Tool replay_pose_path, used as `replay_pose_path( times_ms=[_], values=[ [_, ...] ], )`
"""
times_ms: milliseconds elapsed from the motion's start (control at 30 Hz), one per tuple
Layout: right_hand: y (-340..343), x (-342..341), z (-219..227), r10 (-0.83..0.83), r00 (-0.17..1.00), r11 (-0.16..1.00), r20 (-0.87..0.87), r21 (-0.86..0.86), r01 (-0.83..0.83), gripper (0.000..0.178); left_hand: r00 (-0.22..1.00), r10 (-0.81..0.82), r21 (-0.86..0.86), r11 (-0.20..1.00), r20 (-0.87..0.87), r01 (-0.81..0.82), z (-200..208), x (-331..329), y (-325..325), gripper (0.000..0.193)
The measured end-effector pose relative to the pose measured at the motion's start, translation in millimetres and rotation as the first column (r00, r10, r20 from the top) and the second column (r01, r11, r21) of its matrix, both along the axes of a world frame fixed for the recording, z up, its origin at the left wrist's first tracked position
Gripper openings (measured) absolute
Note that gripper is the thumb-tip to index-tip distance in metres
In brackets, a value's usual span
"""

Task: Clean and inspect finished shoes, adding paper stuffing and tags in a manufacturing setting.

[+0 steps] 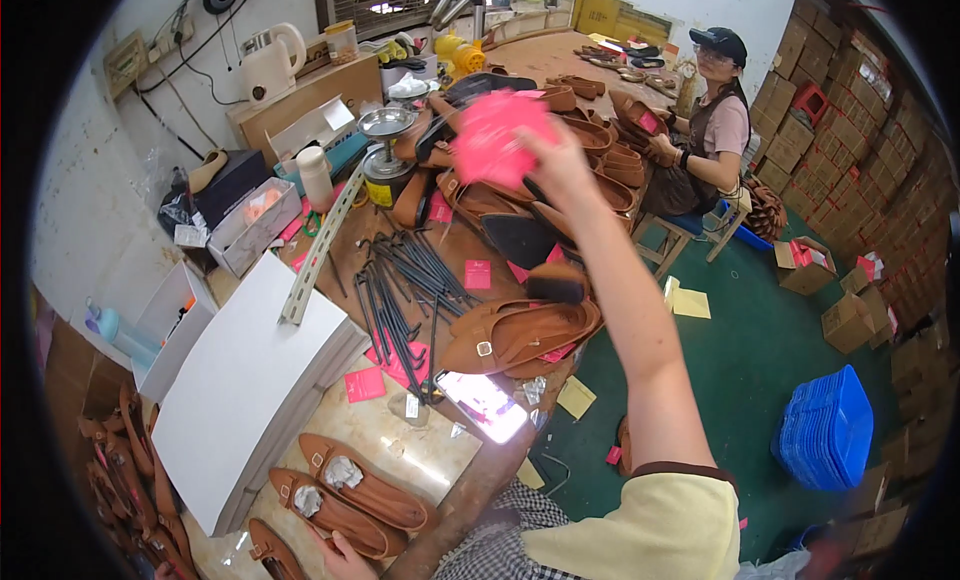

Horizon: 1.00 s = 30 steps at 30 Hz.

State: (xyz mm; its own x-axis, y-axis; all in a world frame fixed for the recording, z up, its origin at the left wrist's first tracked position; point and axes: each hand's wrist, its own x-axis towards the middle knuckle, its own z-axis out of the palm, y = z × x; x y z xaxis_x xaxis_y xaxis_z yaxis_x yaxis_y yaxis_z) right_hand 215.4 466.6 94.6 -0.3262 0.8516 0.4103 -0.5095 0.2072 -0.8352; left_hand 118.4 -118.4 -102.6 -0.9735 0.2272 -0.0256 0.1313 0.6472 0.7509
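Observation:
My right hand (pixel 563 165) is stretched far across the table, closed on a bright pink thing (pixel 500 138). Motion smears it, so I cannot tell whether it is cloth or paper. Beneath it lies a heap of brown shoes (pixel 590 135). At the lower edge, my left hand (pixel 345 558) shows in part, fingers apart, beside a brown loafer (pixel 335 515). A second loafer (pixel 365 480) lies against that one, both with white paper stuffed inside. Another brown shoe (pixel 275 550) rests to the left.
White sheets (pixel 255 390) are stacked on the left. Dark rods (pixel 400 280), a lit phone (pixel 483 405) and pink cards (pixel 365 385) lie mid-table. A co-worker (pixel 715 130) sits at the far right holding a shoe. Blue baskets (pixel 825 425) stand on the green floor.

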Motion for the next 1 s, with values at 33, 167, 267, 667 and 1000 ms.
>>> replay_pose_path(
  times_ms=[33, 167, 267, 667, 1000],
  values=[
    [40.4, 25.7, 6.2, -0.032, 0.996, 0.994, -0.081, -0.109, 0.024, 0.044, 1.000, 0.008, -0.065, 0.998, -0.009, -0.009, 4.7, 3.0, 2.6, 0.060],
    [167.6, 111.1, -28.2, -0.402, 0.895, 0.884, -0.195, -0.339, 0.323, 0.039, 0.997, -0.002, -0.113, 0.994, -0.079, -0.007, 10.3, 6.7, 8.3, 0.060],
    [211.7, 161.3, -71.5, -0.614, 0.770, 0.750, -0.176, -0.434, 0.499, 0.037, 0.999, 0.007, -0.083, 0.996, -0.043, -0.010, 3.6, 4.5, 7.6, 0.059],
    [228.0, 214.2, -111.3, -0.717, 0.696, 0.643, -0.050, -0.433, 0.631, 0.039, 0.988, -0.001, -0.143, 0.990, -0.152, -0.021, -11.5, 0.8, 0.0, 0.055],
    [229.4, 205.8, -113.8, -0.688, 0.725, 0.670, -0.039, -0.417, 0.614, 0.042, 0.983, 0.010, -0.036, 0.999, -0.185, -0.017, -17.2, -2.4, 0.0, 0.055]
  ],
)
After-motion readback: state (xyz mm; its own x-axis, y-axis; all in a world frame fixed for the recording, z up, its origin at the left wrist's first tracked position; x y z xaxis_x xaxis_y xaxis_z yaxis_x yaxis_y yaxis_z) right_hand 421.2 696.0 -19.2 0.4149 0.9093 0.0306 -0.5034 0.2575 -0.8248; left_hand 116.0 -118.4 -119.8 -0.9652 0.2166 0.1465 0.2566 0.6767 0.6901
